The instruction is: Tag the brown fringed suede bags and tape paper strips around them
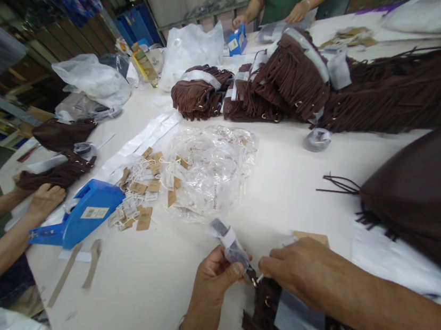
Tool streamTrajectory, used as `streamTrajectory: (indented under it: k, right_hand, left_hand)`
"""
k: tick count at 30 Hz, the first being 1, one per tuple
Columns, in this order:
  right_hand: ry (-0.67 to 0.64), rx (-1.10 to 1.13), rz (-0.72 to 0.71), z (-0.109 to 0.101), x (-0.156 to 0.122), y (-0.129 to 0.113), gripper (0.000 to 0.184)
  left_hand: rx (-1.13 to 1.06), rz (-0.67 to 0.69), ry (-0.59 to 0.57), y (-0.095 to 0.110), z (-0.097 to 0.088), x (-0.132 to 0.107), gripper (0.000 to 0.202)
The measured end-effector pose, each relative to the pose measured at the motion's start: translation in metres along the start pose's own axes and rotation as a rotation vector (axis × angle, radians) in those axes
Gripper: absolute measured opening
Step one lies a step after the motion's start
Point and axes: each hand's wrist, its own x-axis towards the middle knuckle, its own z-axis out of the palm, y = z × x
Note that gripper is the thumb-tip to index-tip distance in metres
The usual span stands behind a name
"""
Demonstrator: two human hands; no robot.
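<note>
A dark brown fringed bag [267, 310] lies at the lower right, with white wrapping paper on it. My left hand [212, 279] is closed around its strap [230, 244], which is wrapped in greyish film with a white band. The thumb presses on the wrapped part, just beside a small metal ring [254, 283] at the bag's edge. Close to that ring, my right hand [299, 271] has its fingers pinched on a thin white string [260, 278]. A tan card [318, 238] shows partly behind the right hand; whether the string joins it is hidden.
Brown and white hang tags [147, 188] lie heaped beside clear plastic bags [215, 175]. A blue tape dispenser [89, 213] stands at left, near a co-worker's hand [47, 200] on another brown bag. Wrapped fringed bags [291, 77] line the back, where another person's hands work. A large brown bag [421, 195] is at right.
</note>
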Motion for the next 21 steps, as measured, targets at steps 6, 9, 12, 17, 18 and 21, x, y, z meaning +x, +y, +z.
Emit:
streamTrajectory:
  k: [6, 9, 12, 17, 18, 21]
  right_hand:
    - [-0.007, -0.090, -0.043, 0.0036, 0.0034, 0.0001, 0.013]
    - [-0.015, -0.116, -0.062, 0.0038, 0.0052, -0.0004, 0.015]
    - [-0.018, -0.109, -0.044, 0.0023, 0.0052, -0.0008, 0.011]
    - [-0.026, -0.122, -0.009, 0.0013, 0.0040, -0.0006, 0.010]
    - [-0.025, -0.128, -0.014, 0.0018, 0.0039, -0.0005, 0.011]
    - [-0.015, -0.136, -0.021, 0.0034, 0.0046, -0.0010, 0.012]
  left_hand:
    - [0.008, 0.009, -0.002, 0.0018, 0.0005, -0.0005, 0.025]
    - [0.010, 0.010, -0.003, 0.0021, 0.0009, -0.0009, 0.026]
    - [-0.001, 0.003, 0.000, 0.0024, 0.0014, -0.0011, 0.023]
    - [-0.003, 0.005, 0.009, 0.0032, 0.0014, -0.0004, 0.022]
    - [0.000, 0.005, 0.009, 0.0032, 0.0013, -0.0002, 0.023]
    - [0.000, 0.007, 0.012, 0.0029, 0.0010, 0.0001, 0.024]
